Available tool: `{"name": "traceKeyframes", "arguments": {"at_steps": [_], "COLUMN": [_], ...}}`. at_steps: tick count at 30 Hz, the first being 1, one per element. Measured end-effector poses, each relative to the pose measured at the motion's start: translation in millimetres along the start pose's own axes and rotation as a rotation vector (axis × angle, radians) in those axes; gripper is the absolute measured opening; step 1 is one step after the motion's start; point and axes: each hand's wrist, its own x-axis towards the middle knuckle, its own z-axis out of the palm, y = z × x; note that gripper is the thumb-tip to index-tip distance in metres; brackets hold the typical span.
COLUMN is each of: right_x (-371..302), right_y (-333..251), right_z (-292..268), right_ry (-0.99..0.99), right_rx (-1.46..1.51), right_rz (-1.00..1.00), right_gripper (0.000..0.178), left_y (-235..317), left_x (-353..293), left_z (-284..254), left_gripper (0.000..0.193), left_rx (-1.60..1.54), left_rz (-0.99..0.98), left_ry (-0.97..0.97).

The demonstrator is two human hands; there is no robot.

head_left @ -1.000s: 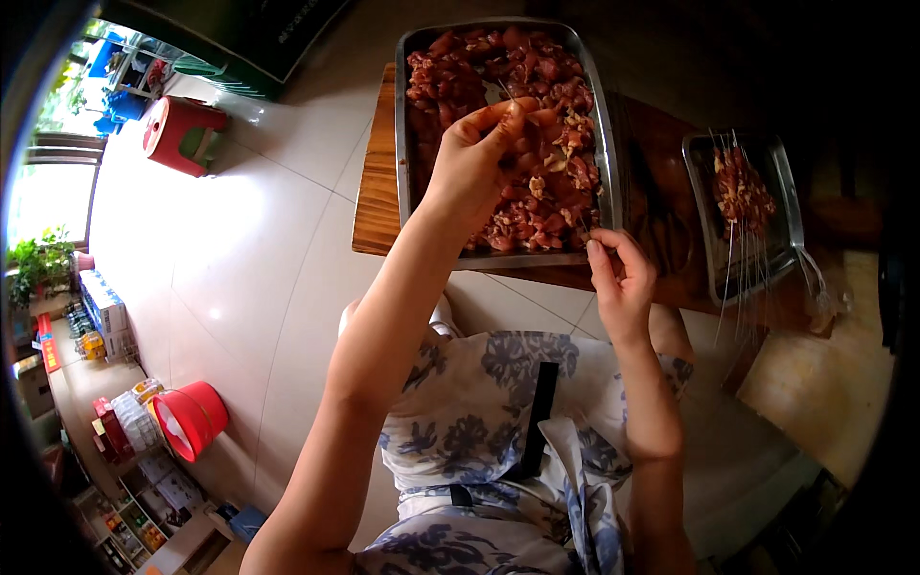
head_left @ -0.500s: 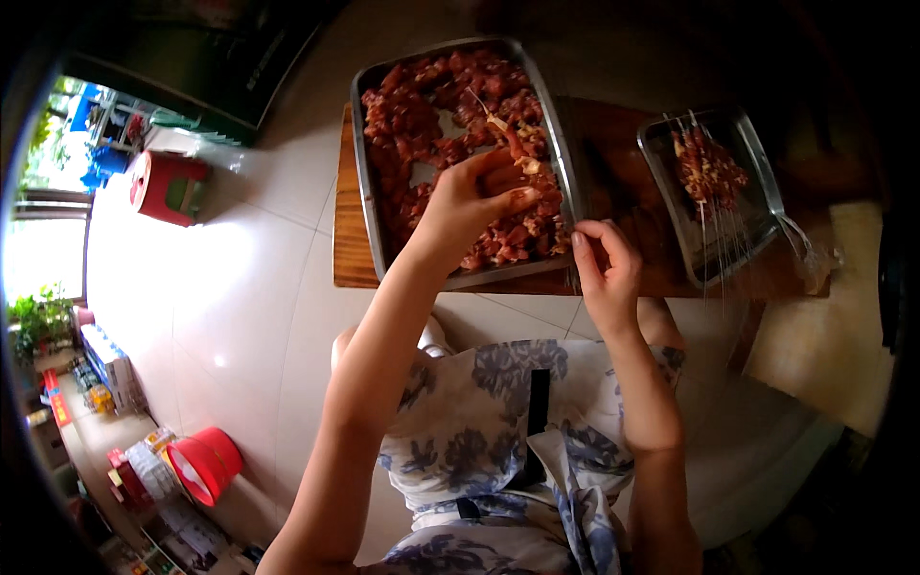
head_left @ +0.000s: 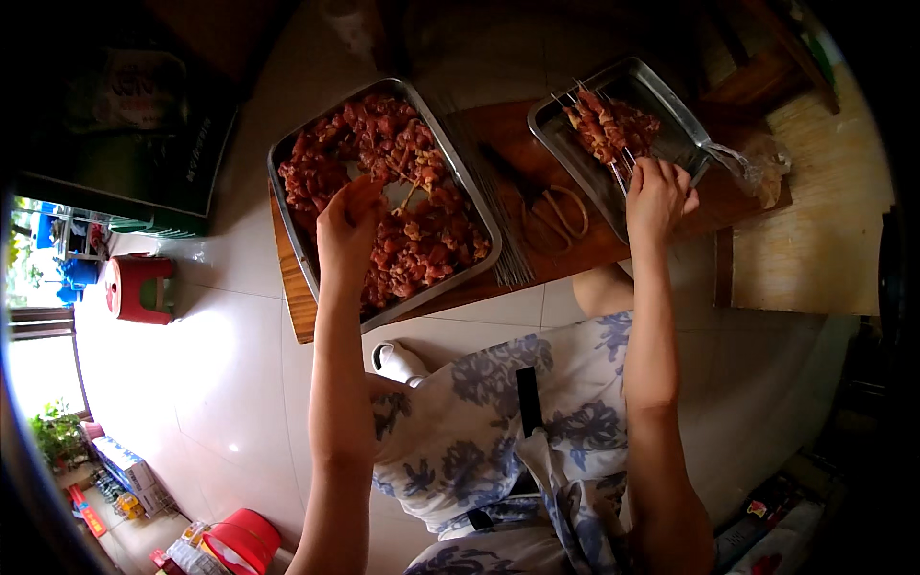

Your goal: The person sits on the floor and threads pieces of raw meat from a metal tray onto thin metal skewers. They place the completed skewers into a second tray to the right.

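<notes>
Glossy, lumpy meat (head_left: pixel 417 259) in large steel tray (head_left: pixel 458 171), beneath half-curled fingers (head_left: pixel 365 199) of left hand (head_left: pixel 343 230); hold unclear. Slim metal skewer (head_left: pixel 629 155) pinched in right hand (head_left: pixel 657 199), now shifted to smaller tray (head_left: pixel 671 100).

Daylight pours in from a window (head_left: pixel 43 369) at nine o'clock, its opening burned to near-featureless white, and throws a broad patch of glare across the pale tiled floor (head_left: pixel 201 355). Light falls away toward twelve and one o'clock, where the top of the frame sinks into near-black shadow. Thin highlights trace the metal rims of the large tray (head_left: pixel 494 247) at eleven o'clock and the smaller tray (head_left: pixel 671 101) between one and two. Fisheye distortion curves straight edges toward the blackened corners, while boxes (head_left: pixel 129 474) at eight o'clock appear small and soft in detail.
</notes>
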Motion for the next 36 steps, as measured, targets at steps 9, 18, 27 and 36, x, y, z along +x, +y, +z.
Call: {"name": "traceKeyframes", "arguments": {"at_steps": [9, 18, 27, 36], "right_x": [-25, -52, -58, -68], "right_y": [-46, -58, -60, -44], "right_z": [-25, -23, -10, -31], "right_ry": [-0.067, -0.437, -0.625, -0.552], "right_rx": [0.631, 0.650, 0.678, 0.315], "right_rz": [-0.029, -0.185, 0.044, -0.099], "right_gripper": [0.010, 0.029, 0.040, 0.032], "left_y": [-11, -20, -18, -28], "left_x": [5, 9, 10, 13], "left_z": [-18, -19, -17, -22], "left_gripper": [0.029, 0.030, 0.031, 0.031], "left_rx": [-0.094, -0.287, -0.237, -0.245], "left_rz": [-0.011, -0.114, -0.099, -0.095], "left_ry": [0.052, 0.031, 0.020, 0.034]}}
